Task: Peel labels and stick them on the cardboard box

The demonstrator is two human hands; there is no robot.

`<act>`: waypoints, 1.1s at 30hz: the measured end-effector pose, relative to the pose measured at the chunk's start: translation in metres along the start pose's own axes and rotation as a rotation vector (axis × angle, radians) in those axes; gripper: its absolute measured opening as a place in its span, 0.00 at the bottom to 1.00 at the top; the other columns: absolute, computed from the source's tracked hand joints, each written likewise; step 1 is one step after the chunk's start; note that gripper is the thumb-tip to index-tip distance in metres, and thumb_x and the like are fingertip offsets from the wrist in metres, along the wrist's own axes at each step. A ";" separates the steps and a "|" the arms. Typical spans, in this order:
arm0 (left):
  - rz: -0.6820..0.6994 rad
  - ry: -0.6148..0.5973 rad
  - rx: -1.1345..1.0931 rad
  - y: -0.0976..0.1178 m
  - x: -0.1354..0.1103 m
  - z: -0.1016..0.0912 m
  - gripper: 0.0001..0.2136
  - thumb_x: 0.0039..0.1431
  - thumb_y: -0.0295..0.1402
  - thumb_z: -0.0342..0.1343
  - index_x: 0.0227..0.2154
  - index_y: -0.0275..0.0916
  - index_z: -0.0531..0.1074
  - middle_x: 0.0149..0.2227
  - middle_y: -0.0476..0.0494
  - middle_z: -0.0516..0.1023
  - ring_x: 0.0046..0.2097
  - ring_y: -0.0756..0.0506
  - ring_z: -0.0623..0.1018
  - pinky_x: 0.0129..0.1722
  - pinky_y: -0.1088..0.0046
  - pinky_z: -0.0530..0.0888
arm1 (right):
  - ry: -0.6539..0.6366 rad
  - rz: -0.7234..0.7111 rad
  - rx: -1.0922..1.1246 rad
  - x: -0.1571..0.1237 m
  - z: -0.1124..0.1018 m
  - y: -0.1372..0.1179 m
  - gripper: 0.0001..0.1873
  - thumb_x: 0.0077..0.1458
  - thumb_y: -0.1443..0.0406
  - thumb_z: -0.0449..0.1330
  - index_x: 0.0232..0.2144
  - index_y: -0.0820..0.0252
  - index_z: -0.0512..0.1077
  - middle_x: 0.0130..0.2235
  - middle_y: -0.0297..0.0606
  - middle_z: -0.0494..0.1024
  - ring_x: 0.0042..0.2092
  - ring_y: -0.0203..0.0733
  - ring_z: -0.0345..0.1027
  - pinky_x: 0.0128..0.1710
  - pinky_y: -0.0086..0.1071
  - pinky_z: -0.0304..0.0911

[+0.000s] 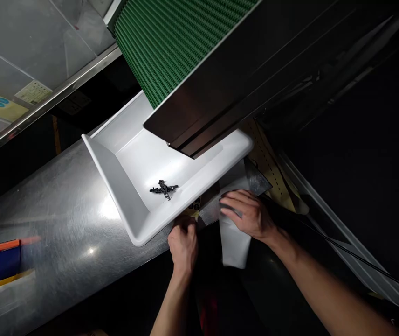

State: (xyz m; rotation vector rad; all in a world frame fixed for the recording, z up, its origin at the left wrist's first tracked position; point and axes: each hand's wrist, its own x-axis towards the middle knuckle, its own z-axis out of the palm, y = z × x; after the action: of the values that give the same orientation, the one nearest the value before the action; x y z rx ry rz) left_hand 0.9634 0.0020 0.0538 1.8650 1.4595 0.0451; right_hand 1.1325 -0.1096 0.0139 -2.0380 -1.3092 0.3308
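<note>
left hand [182, 243] clenched at the white tray's [122, 186] near rim, apparently steadying it. right hand [247, 213] lies flat on a white bag [234, 242] just beside the rim, fingers spread, pinning it. small black part [163, 188] rests inside the tray, under the green conveyor [164, 42].

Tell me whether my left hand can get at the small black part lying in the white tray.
Probably yes: the left hand sits just outside the white tray, and the black part lies uncovered beyond its low rim.
</note>
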 end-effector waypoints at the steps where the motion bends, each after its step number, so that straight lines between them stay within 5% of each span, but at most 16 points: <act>1: 0.104 0.007 0.054 0.010 -0.005 -0.001 0.10 0.59 0.37 0.50 0.36 0.40 0.74 0.35 0.41 0.77 0.38 0.42 0.75 0.40 0.63 0.69 | 0.064 0.107 -0.081 0.006 0.002 -0.002 0.13 0.60 0.60 0.54 0.43 0.57 0.74 0.45 0.42 0.76 0.49 0.47 0.66 0.50 0.42 0.61; 4: 0.574 0.208 0.340 0.044 -0.011 -0.003 0.12 0.60 0.34 0.51 0.45 0.40 0.71 0.43 0.37 0.75 0.46 0.40 0.71 0.47 0.60 0.66 | 0.148 0.355 -0.311 0.024 0.013 -0.003 0.21 0.60 0.56 0.53 0.49 0.64 0.70 0.53 0.52 0.69 0.57 0.60 0.56 0.55 0.51 0.54; 6: 0.772 0.346 0.572 0.065 0.000 -0.006 0.16 0.60 0.33 0.52 0.51 0.37 0.67 0.49 0.33 0.72 0.52 0.36 0.68 0.51 0.57 0.63 | 0.097 0.371 -0.370 0.031 0.019 0.004 0.26 0.59 0.56 0.53 0.55 0.67 0.65 0.58 0.55 0.64 0.61 0.63 0.49 0.58 0.56 0.47; 11: 0.744 0.146 0.811 0.090 0.044 -0.020 0.12 0.62 0.30 0.46 0.45 0.38 0.70 0.42 0.40 0.76 0.39 0.41 0.73 0.35 0.66 0.68 | -0.060 0.152 -0.354 0.027 0.003 0.037 0.30 0.57 0.55 0.56 0.58 0.65 0.61 0.63 0.49 0.58 0.65 0.58 0.42 0.63 0.52 0.39; 16: 0.752 0.368 0.768 0.091 0.047 -0.041 0.14 0.65 0.35 0.45 0.46 0.38 0.70 0.42 0.41 0.76 0.39 0.43 0.74 0.28 0.70 0.65 | -0.257 -0.119 -0.287 0.047 -0.026 0.055 0.30 0.57 0.55 0.58 0.58 0.61 0.62 0.64 0.44 0.57 0.66 0.52 0.39 0.65 0.49 0.39; 21: 0.794 0.265 0.782 0.083 0.045 -0.033 0.13 0.63 0.35 0.47 0.47 0.37 0.70 0.44 0.41 0.76 0.41 0.43 0.75 0.32 0.69 0.68 | -0.477 -0.281 -0.255 0.084 -0.041 0.068 0.24 0.59 0.57 0.56 0.57 0.55 0.64 0.61 0.36 0.64 0.65 0.48 0.46 0.64 0.46 0.43; 28: 0.793 0.208 0.729 0.071 0.057 -0.013 0.12 0.61 0.34 0.50 0.46 0.40 0.69 0.44 0.41 0.75 0.44 0.41 0.73 0.36 0.67 0.69 | -0.408 -0.347 -0.531 0.068 -0.069 0.072 0.12 0.56 0.69 0.55 0.41 0.64 0.75 0.38 0.44 0.78 0.42 0.49 0.70 0.44 0.44 0.64; 33: 0.970 0.230 0.543 0.063 0.039 -0.022 0.15 0.57 0.31 0.55 0.47 0.36 0.69 0.45 0.36 0.74 0.46 0.39 0.72 0.46 0.61 0.69 | -0.314 -0.547 -0.487 0.018 -0.056 0.048 0.21 0.54 0.80 0.49 0.48 0.64 0.69 0.52 0.44 0.71 0.55 0.46 0.61 0.53 0.42 0.60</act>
State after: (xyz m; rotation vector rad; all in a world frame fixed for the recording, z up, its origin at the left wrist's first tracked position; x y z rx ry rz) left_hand 1.0190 0.0429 0.0897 2.9422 0.5807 0.3647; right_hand 1.2048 -0.1286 0.0257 -1.9362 -2.2504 0.0795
